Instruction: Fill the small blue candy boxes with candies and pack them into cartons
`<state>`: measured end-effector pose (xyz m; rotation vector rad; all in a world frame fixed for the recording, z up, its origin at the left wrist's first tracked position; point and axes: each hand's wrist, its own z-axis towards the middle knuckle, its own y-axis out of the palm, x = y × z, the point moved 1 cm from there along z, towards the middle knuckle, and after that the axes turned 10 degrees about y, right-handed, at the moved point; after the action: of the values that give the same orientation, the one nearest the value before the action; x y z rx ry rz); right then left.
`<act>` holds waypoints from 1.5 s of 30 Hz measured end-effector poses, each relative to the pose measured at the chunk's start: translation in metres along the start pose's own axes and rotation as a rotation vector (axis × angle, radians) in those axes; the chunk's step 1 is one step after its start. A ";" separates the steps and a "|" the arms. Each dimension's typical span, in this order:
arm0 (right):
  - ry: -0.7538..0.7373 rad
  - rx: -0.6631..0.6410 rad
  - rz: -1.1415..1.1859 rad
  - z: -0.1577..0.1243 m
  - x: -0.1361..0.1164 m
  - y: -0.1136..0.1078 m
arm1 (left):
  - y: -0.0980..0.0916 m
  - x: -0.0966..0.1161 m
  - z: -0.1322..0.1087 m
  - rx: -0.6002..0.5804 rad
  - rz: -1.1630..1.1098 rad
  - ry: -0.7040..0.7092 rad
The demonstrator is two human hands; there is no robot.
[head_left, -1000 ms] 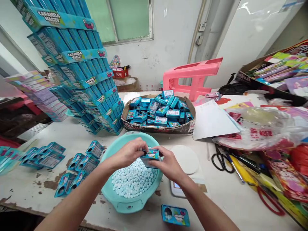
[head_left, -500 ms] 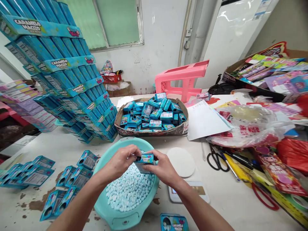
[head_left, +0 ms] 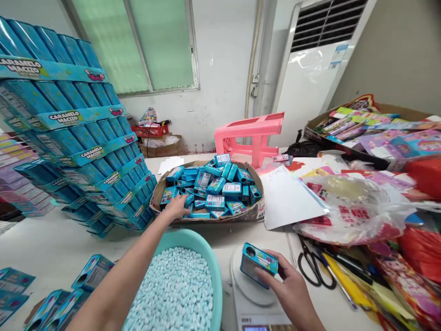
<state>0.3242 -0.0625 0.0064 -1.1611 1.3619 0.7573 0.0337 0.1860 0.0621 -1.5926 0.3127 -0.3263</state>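
My right hand (head_left: pixel 291 287) is closed around a small blue candy tin (head_left: pixel 259 265) with a dark round hole in its top. The tin is at the round white plate (head_left: pixel 241 287) of a digital scale (head_left: pixel 255 318); whether it rests there I cannot tell. My left hand (head_left: pixel 176 208) reaches into the front left of a cardboard box (head_left: pixel 206 221), fingers apart, touching or just over the blue tins (head_left: pixel 216 202) piled inside. Below my left forearm stands a turquoise basin (head_left: pixel 216 280) of pale blue candies (head_left: pixel 175 285).
Display trays of blue tins (head_left: pixel 93 151) rise in a tall stack at the left. Several loose tins (head_left: pixel 91 273) stand at the front left. Black scissors (head_left: pixel 315 266), pens and plastic bags (head_left: pixel 351 211) crowd the right. A pink stool (head_left: pixel 250 133) lies behind the box.
My left hand has left the tin over the basin and moved forward into the box. My right hand has carried the tin right to the scale. The view has shifted.
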 end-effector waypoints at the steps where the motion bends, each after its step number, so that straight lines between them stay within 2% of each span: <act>1: -0.001 0.019 -0.007 0.007 0.007 -0.001 | 0.004 -0.001 0.011 -0.012 -0.001 -0.016; 4: -0.010 0.054 -0.034 0.018 0.022 0.002 | 0.015 -0.001 0.023 -0.014 0.031 -0.049; 9: -0.055 0.133 -0.067 0.011 0.030 0.009 | 0.022 0.002 0.011 0.059 0.063 -0.045; 13: -0.095 0.219 -0.052 -0.005 0.034 -0.001 | 0.008 -0.007 0.003 0.142 0.018 -0.074; 18: -0.034 0.361 -0.036 -0.029 0.049 -0.034 | -0.018 -0.032 -0.017 0.267 -0.117 -0.148; 20: -0.019 0.425 -0.035 -0.039 0.049 -0.043 | -0.025 -0.034 -0.038 0.384 -0.368 -0.115; 22: -0.017 0.456 -0.026 -0.047 0.040 -0.041 | -0.029 -0.026 -0.067 0.510 -0.821 -0.017; 24: -0.072 0.417 -0.007 -0.053 0.023 -0.030 | -0.031 -0.009 -0.101 0.552 -1.250 0.095; 28: -0.297 0.171 0.021 -0.067 -0.020 0.013 | -0.023 0.040 -0.169 0.440 -1.597 0.177; 30: -0.330 0.038 0.044 -0.076 -0.038 0.034 | -0.016 0.064 -0.197 0.360 -1.687 0.182; 32: -0.297 -0.109 0.128 -0.084 -0.049 0.052 | -0.008 0.085 -0.219 0.275 -1.717 0.189; 34: -0.226 -0.247 0.255 -0.089 -0.055 0.065 | -0.001 0.097 -0.233 0.148 -1.685 0.227; 36: -0.148 -0.315 0.363 -0.091 -0.054 0.071 | 0.005 0.096 -0.238 -0.041 -1.596 0.290; 38: -0.089 -0.272 0.430 -0.090 -0.049 0.067 | 0.013 0.078 -0.236 -0.154 -1.378 0.263; 42: -0.025 -0.067 0.498 -0.086 -0.033 0.043 | 0.045 0.024 -0.233 -0.111 -0.532 -0.089; 43: -0.006 -0.045 0.498 -0.086 -0.028 0.038 | 0.055 0.017 -0.234 -0.140 -0.371 -0.140; 45: 0.031 -0.026 0.485 -0.085 -0.019 0.032 | 0.071 0.018 -0.240 -0.251 -0.243 -0.155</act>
<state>0.2636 -0.1282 0.0329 -0.8693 1.6890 1.1045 -0.0448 -0.0446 0.0020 -1.8969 0.0396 -0.3581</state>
